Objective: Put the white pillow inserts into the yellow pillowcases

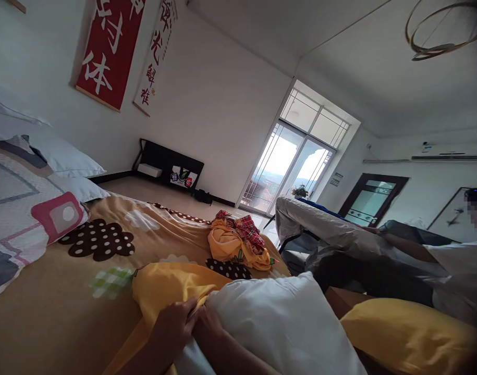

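A plump white pillow [281, 312] lies in front of me, with a yellow pillowcase [160, 284] at its left end. My left hand [175, 323] is closed on the gathered edge of the pillowcase. Right beside it, touching, my right hand [207, 323] is closed on the same bunched edge, its forearm lying along the white pillow. The fingertips of my right hand are partly hidden, as is how much of the pillow sits inside the case. Under it all spreads a brown patterned bed sheet [66, 291].
Crumpled orange and red-checked cloth [240, 239] sits on the bed's far side. Patterned bedding [11, 208] and white pillows [74, 156] are at left. A yellow pillow [410, 333] lies at right. Beyond are a plastic-covered table [320, 224] and another person [461, 260].
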A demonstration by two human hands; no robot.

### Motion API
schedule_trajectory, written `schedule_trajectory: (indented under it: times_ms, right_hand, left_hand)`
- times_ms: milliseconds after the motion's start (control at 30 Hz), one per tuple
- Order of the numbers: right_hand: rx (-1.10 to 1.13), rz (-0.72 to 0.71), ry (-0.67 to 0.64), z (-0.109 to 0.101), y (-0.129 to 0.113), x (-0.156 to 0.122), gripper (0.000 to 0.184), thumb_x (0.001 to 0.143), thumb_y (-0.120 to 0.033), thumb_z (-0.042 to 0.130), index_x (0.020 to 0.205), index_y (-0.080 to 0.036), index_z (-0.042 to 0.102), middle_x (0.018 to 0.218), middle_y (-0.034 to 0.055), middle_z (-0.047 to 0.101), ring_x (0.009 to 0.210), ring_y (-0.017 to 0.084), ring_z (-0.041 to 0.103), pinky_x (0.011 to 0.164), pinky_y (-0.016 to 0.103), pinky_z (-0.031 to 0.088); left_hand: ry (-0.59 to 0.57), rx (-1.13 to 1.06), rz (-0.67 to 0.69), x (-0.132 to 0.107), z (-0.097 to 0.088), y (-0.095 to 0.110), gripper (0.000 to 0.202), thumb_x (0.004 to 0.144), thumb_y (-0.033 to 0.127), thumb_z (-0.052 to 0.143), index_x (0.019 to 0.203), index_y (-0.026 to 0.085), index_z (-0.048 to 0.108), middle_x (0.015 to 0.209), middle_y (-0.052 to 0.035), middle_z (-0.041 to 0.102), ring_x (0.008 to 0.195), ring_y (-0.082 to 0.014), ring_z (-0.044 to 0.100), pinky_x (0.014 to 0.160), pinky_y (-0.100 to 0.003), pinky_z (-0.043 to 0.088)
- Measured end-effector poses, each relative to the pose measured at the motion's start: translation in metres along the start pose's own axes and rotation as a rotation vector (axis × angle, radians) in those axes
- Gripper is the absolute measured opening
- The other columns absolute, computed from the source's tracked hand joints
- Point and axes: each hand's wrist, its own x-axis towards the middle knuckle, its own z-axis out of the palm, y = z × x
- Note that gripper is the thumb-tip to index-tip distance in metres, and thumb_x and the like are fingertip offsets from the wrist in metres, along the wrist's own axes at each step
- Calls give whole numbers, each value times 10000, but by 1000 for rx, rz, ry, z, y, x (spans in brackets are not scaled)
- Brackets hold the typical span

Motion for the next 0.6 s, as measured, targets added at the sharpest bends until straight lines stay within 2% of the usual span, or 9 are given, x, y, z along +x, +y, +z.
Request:
schedule_trajectory:
  times_ms: [100, 133, 167, 200, 267, 367, 433, 500, 600]
  right_hand:
    - [164, -110, -101, -44, 22, -30, 285, 851, -185, 567, 1119, -136, 648, 1115, 115, 683, 1070, 246, 603, 962, 355, 470]
    - [290, -126, -145, -62, 37, -46, 317, 872, -213, 542, 1173, -176, 634, 1222, 95, 642, 1169, 231, 552, 1010, 342, 432]
    - [333, -130, -156, -79, 55, -63, 354, 898, -263, 517, 1242, -244, 598, 1263, 42, 626, 1173, 186, 553, 996, 292, 437]
    - [356, -77, -146, -93, 75, -79, 426, 901, -305, 524, 1324, -260, 533, 1306, 38, 600, 1179, 175, 552, 991, 285, 439]
    - [399, 286, -50, -109, 117, -104, 552, 839, -375, 627, 1365, -269, 502, 1382, 48, 537, 1278, 214, 472, 1083, 351, 351]
    - [435, 552, -19, -98, 160, -119, 714, 763, -474, 697, 1398, -245, 465, 1441, 87, 467, 1352, 271, 380, 1129, 425, 261]
    - [461, 603, -59, -78, 166, -114, 788, 787, -497, 662, 1460, -222, 358, 1440, 107, 465, 1348, 268, 387, 1119, 424, 270]
    - [462, 592, -130, -61, 159, -101, 794, 809, -506, 631, 1473, -196, 326, 1359, 116, 551, 1277, 257, 478, 1066, 392, 345]
    - [453, 517, -210, -58, 135, -86, 614, 759, -547, 658, 1251, -183, 610, 1094, 105, 707, 1025, 261, 645, 854, 329, 486]
  left_hand:
    - [6, -55, 36, 4, 9, -9, 275, 950, 339, 385, 923, 223, 633, 900, -57, 730, 847, -196, 668, 700, -262, 406]
    - [4, -52, 50, 4, 12, -10, 276, 947, 343, 387, 917, 219, 631, 892, -60, 728, 825, -195, 667, 691, -264, 407]
    - [-5, -27, 69, 3, 13, -10, 276, 943, 342, 389, 896, 215, 630, 876, -63, 726, 805, -196, 666, 681, -268, 406]
    - [-16, 5, 100, 2, 15, -9, 278, 941, 333, 386, 876, 213, 628, 865, -65, 723, 796, -197, 664, 679, -271, 405]
    - [-38, 67, 179, -2, 16, -5, 285, 942, 282, 363, 871, 214, 631, 875, -66, 718, 822, -195, 660, 702, -272, 410]
    - [-42, 149, 253, -8, 13, 0, 302, 913, 181, 350, 905, 223, 649, 882, -63, 711, 851, -195, 649, 755, -284, 423]
    - [-34, 208, 254, -10, 7, 2, 313, 891, 164, 365, 966, 225, 662, 888, -70, 711, 857, -205, 649, 764, -298, 434]
    - [-41, 244, 236, -10, -1, 3, 348, 879, 183, 391, 1117, 238, 639, 930, -79, 718, 878, -218, 659, 753, -307, 446]
    - [-60, 282, 192, -6, -11, 6, 442, 882, 221, 393, 1296, 274, 541, 940, -78, 730, 860, -240, 684, 724, -336, 470]
